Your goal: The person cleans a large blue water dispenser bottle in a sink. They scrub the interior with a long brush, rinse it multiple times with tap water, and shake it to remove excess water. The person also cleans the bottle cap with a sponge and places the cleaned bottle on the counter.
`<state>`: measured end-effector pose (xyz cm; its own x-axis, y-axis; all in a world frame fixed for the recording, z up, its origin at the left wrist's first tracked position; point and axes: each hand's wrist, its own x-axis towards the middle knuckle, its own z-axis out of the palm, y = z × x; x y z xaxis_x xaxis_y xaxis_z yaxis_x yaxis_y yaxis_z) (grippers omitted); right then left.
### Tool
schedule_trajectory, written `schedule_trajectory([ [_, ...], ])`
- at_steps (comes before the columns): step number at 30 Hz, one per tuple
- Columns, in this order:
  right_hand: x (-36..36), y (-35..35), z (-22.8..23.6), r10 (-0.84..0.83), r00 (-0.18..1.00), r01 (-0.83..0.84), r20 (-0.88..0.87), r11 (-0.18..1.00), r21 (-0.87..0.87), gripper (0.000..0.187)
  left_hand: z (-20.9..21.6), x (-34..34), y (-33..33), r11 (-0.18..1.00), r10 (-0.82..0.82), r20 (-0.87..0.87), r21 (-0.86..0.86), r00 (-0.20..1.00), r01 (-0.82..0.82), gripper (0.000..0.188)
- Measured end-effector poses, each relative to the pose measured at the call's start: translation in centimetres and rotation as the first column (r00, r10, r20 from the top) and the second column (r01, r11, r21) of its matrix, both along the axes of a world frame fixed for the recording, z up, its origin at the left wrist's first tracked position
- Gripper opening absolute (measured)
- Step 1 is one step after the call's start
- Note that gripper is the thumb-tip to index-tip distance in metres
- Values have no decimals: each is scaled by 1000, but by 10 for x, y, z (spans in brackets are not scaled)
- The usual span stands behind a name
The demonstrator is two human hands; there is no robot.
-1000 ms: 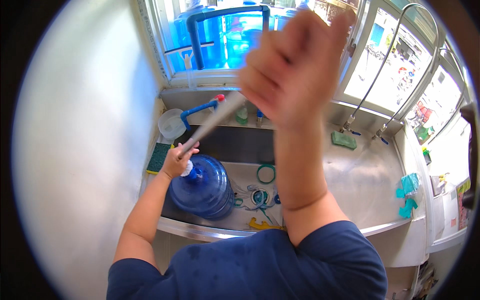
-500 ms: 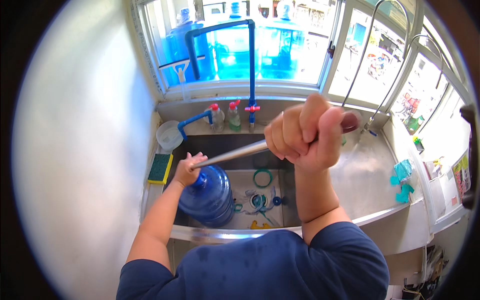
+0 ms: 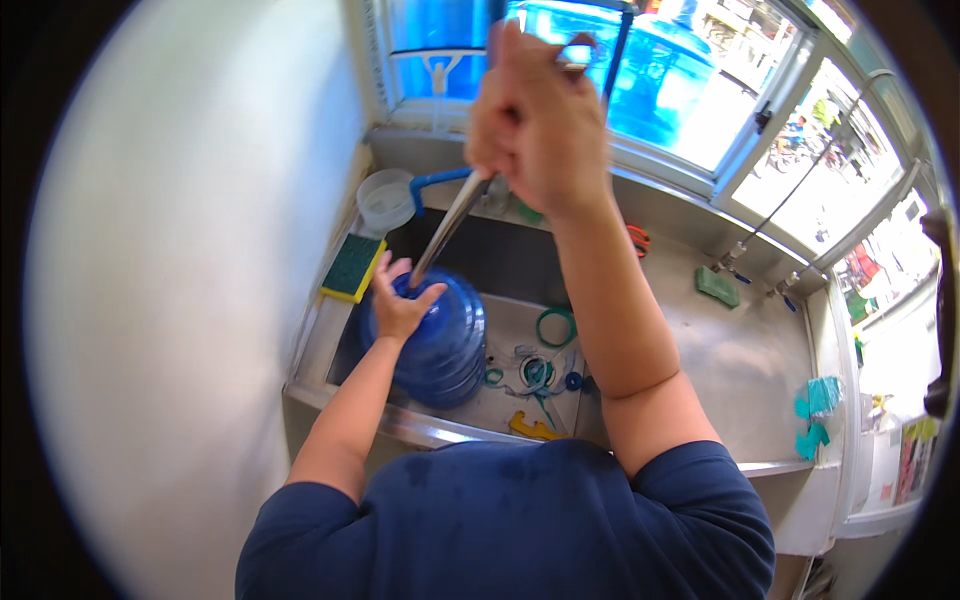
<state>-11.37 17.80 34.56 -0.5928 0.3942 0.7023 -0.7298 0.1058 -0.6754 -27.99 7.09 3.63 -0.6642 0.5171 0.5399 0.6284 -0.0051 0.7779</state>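
A translucent blue water jug (image 3: pixel 450 345) stands in the left part of the sink, its neck upward. My left hand (image 3: pixel 398 305) rests at the jug's neck, thumb and fingers spread on either side of the mouth. Between them a shiny metal rod (image 3: pixel 448 228) slants down into the mouth; its lower end is hidden inside the jug. My right hand (image 3: pixel 545 130), blurred by motion, is raised high and closed around the rod's upper end.
A green-and-yellow sponge (image 3: pixel 352 268) and a clear plastic bowl (image 3: pixel 386 200) sit on the left ledge. Green rings, plastic scraps and a yellow piece (image 3: pixel 532 427) lie on the sink floor (image 3: pixel 510 400). A green scrubbing pad (image 3: pixel 716 288) is on the right counter. Large blue jugs (image 3: pixel 650 80) stand behind the window.
My right hand has swung up and left, so the rod stands steeper in the jug's mouth. My left hand's fingers have spread at the neck. The whole view has turned and shifted.
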Motion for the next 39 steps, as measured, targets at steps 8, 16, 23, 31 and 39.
schedule_trajectory([
  [8,-73,-9,-200,-268,863,222,428,963,155,40,-3,-1,35,950,-232,202,-165,952,266,50],
  [16,2,1,-279,-279,859,202,430,955,216,27,-3,20,30,710,-692,-28,-213,722,672,48],
  [23,-21,0,-177,-630,570,737,527,675,10,48,-3,33,57,693,-716,-30,-147,698,705,43],
  [31,26,-47,-190,-620,623,562,477,779,278,40,-5,35,40,580,-792,41,-261,609,772,47],
  [39,94,2,-34,-5,968,14,250,999,-35,26,13,42,23,382,-858,136,-475,495,793,45],
])
